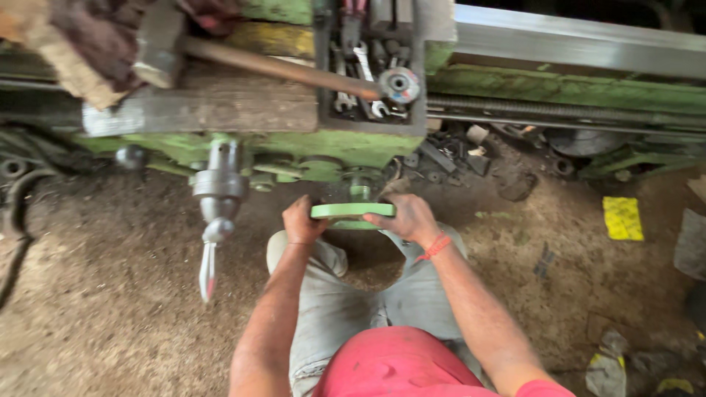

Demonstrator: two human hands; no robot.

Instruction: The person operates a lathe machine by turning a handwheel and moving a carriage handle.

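A green handwheel (351,211) sticks out from the front of a green lathe carriage (331,147). My left hand (302,221) grips the wheel's left rim. My right hand (409,218), with a red band at the wrist, grips its right rim. Both hands sit just above my knees in grey trousers.
A metal lever handle (215,220) hangs to the left of the wheel. A hammer (243,59) lies across the machine top beside a tray of wrenches (368,73). A yellow scrap (622,218) and rags (610,367) lie on the dirt floor at right.
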